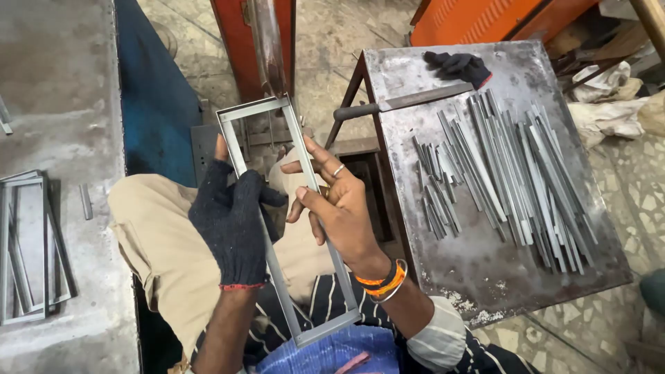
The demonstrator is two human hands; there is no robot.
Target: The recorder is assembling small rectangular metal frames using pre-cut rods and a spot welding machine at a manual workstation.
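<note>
A long rectangular metal frame [255,109] of thin grey strips is held up over my lap. My left hand [232,221], in a dark knitted glove with a red cuff edge, grips the frame's left bar, thumb up along it. My right hand [338,208] is bare, wears a ring and orange bangles, and holds the frame's right bar with fingers spread over it. The frame's lower end [325,329] rests near a blue cloth [325,353] at my waist.
A grey metal table [478,270] to the right carries several cut metal strips [499,173], a large flat file [402,104] and a dark glove [460,67]. More welded frames [31,242] lie on the concrete slab at left. Orange machinery [485,17] stands behind.
</note>
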